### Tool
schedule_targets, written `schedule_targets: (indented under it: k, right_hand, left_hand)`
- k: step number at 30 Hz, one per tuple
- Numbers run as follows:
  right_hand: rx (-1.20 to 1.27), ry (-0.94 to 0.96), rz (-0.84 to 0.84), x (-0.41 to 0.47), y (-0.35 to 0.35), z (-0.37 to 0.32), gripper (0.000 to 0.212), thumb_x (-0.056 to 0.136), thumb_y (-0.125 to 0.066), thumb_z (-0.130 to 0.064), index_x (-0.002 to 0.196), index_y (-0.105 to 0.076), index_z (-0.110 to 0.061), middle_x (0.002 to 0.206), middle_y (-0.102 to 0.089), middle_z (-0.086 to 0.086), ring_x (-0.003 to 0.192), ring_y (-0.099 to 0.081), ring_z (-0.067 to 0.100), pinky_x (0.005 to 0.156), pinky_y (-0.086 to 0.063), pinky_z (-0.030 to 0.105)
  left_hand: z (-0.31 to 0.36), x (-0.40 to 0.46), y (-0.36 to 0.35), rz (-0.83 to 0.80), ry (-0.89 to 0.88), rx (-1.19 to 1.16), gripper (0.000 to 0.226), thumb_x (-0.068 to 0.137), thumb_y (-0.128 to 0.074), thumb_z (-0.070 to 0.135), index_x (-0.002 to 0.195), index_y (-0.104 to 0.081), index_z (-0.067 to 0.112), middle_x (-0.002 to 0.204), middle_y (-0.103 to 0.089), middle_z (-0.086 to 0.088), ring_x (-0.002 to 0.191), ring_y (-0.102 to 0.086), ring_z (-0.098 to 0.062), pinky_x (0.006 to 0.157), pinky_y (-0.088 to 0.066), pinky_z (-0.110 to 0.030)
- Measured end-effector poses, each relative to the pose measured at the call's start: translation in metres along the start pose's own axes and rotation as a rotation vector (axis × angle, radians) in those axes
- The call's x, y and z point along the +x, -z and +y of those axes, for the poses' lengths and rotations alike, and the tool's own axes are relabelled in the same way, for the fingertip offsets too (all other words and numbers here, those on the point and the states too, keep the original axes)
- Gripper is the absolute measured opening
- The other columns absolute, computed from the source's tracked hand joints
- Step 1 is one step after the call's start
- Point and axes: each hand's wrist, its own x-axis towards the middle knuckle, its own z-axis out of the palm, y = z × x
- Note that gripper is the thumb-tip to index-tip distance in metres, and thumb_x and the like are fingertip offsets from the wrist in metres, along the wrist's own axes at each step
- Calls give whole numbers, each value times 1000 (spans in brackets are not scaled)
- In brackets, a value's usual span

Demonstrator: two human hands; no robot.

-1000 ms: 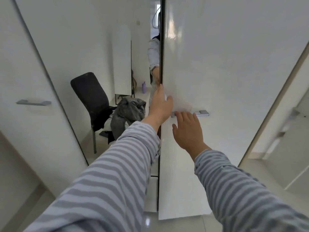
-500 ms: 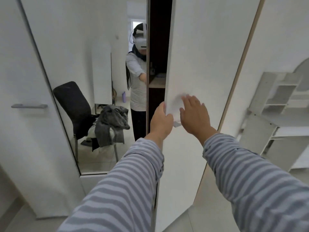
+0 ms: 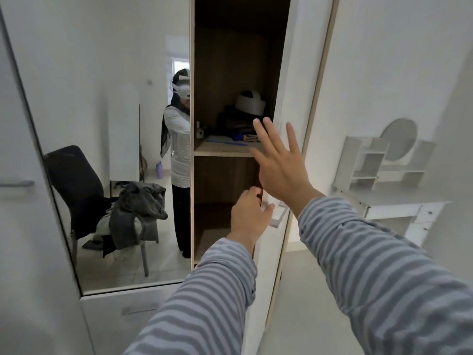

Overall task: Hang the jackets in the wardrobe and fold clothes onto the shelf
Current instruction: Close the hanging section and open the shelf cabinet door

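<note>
The white wardrobe door (image 3: 302, 80) stands swung wide, showing a dark wooden interior. My left hand (image 3: 249, 216) curls around the door's inner edge, just left of its handle (image 3: 280, 213). My right hand (image 3: 280, 163) is raised in front of the door edge with fingers spread, holding nothing. A wooden shelf (image 3: 225, 149) inside carries dark folded clothes (image 3: 234, 121), a white rounded item (image 3: 250, 102) and small objects. The mirror (image 3: 107, 103) on the neighbouring door reflects a grey jacket (image 3: 139, 208) heaped on a black chair (image 3: 74, 185).
The mirror also reflects a person wearing a headset. A white dressing table (image 3: 394, 198) with small cubbies and a round mirror stands to the right. Another white door with a handle (image 3: 16, 183) is at the far left. A drawer front (image 3: 138, 307) sits under the mirror.
The door has swung from nearly closed to wide open, revealing the shelves. My right hand has come off the door panel and spread open; my left hand stays on the door edge.
</note>
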Motion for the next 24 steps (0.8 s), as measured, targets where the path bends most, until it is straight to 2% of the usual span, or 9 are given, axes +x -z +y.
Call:
schedule_targets:
  k: [2, 4, 6, 8, 11, 14, 18, 24]
  right_hand:
    - [-33, -64, 21, -10, 5, 19, 48, 86, -50, -25, 134, -51, -21, 160, -8, 13, 148, 0, 32, 116, 0, 59]
    - [-137, -46, -24, -21, 9, 40, 50, 90, -42, -29, 139, -48, -17, 161, -6, 14, 148, 4, 32, 116, 5, 58]
    - [-236, 26, -90, -33, 11, 61, 49, 93, -34, -33, 132, -56, -13, 160, -11, 16, 148, 3, 33, 114, 12, 57]
    - [-276, 61, -147, -47, 13, 81, 49, 93, -33, -35, 124, -62, -10, 158, -18, 17, 148, 0, 34, 113, 16, 56]
    - [-298, 60, -226, -69, 12, 109, 48, 94, -34, -36, 118, -66, -9, 156, -23, 17, 148, -3, 33, 115, 10, 56]
    - [-327, 30, -234, -88, 6, 137, 53, 93, -26, -33, 111, -70, -10, 153, -32, 17, 148, -10, 31, 116, 6, 57]
    - [-366, 30, -233, -108, -13, 176, 69, 86, -10, -32, 115, -70, -14, 145, -46, 14, 143, -28, 31, 116, 2, 57]
    - [-424, 10, -296, -131, -32, 209, 68, 88, -8, -31, 132, -57, -17, 150, -40, 9, 144, -26, 30, 115, -2, 58]
  left_hand:
    - [15, -4, -14, -23, -21, 5, 39, 88, -62, 34, 122, -52, 18, 110, -59, 0, 98, -61, -20, 82, -48, -28]
    - [32, -8, -33, -67, -44, 24, 43, 89, -59, 30, 128, -48, 17, 118, -54, -2, 105, -60, -23, 86, -49, -31]
    - [50, -12, -56, -123, -78, 5, 48, 91, -56, 23, 136, -42, 17, 130, -45, -2, 114, -55, -25, 94, -49, -36]
    - [67, -16, -76, -193, -112, -63, 61, 91, -54, 13, 146, -28, 19, 143, -36, 0, 126, -48, -24, 103, -43, -35]
    - [90, -20, -105, -316, -141, -170, 79, 90, -54, 5, 151, -9, 27, 154, -29, 4, 132, -45, -20, 104, -41, -31]
    - [112, -25, -132, -378, -167, -167, 86, 93, -52, 9, 152, 8, 27, 161, -6, 6, 139, -37, -21, 107, -42, -39]
    - [139, -25, -166, -379, -191, -74, 79, 99, -44, 15, 150, 16, 10, 161, 15, -4, 149, -8, -21, 118, -24, -34]
    - [160, -23, -204, -384, -161, 40, 81, 99, -44, 27, 150, 17, 10, 160, 19, -3, 149, -8, -23, 110, -35, -47]
